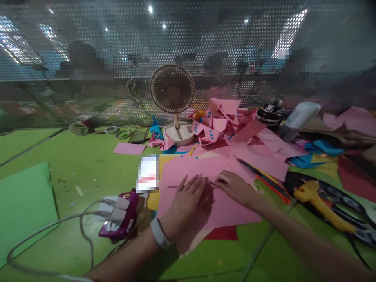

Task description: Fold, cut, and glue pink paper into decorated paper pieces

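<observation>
A large pink paper sheet lies on the green table in front of me. My left hand rests flat on it, fingers stretched out, with a white band on the wrist. Just to its right, my right hand presses on the same sheet with its fingers bent low and pointing left. The fingertips of both hands nearly meet near the sheet's middle. Nothing shows inside either hand.
A small beige fan stands behind a heap of crumpled pink paper. Scissors and yellow-handled tools lie right. A purple power strip with white plugs and cable sits left. Tape rolls and a perforated screen lie behind.
</observation>
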`<state>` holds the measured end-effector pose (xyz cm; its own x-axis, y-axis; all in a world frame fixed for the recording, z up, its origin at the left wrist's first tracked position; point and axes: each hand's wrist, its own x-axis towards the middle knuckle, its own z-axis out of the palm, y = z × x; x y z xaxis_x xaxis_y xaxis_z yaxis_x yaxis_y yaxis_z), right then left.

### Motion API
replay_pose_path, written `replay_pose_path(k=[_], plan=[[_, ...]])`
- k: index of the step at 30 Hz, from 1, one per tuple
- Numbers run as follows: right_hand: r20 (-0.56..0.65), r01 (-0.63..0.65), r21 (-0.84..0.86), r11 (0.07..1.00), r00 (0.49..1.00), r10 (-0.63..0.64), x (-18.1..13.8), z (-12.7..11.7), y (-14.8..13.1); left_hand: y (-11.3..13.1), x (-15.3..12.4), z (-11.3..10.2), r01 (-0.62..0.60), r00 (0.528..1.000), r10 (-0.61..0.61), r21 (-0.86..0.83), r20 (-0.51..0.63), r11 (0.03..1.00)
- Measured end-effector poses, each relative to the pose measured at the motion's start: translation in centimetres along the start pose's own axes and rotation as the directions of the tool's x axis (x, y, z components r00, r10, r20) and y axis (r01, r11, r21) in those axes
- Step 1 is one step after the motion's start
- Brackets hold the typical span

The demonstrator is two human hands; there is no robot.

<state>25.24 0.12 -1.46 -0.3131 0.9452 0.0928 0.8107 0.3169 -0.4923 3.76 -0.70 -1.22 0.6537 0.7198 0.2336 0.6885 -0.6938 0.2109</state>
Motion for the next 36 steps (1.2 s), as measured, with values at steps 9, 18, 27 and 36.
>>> replay_pose_path(k=[9, 18, 27, 36], plan=[[-0.022, 0.025, 0.043, 0.999, 0.999, -0.024, -0.1, 0.9, 0.9, -0.2, -0.8, 0.9, -0.035, 0.99, 0.038, -0.021, 0.134, 0.999], [-0.005, 0.012, 0.006, 1.0, 1.0, -0.012, -0.2, 0.2, 1.4, -0.1, -0.8, 1.0, -0.028, 0.988, 0.032, -0.027, 0.15, 0.999], [0.048, -0.121, -0.012, 0.993, 0.991, 0.121, -0.2, -1.7, 2.7, -0.3, -0.4, 1.1, -0.088, 0.993, 0.084, 0.037, 0.084, 0.995], [0.018, -0.217, -0.156, 0.963, 0.975, 0.223, -0.9, -4.6, 4.1, -0.8, 0.2, 1.6, -0.113, 0.991, 0.107, 0.073, 0.083, 0.991]])
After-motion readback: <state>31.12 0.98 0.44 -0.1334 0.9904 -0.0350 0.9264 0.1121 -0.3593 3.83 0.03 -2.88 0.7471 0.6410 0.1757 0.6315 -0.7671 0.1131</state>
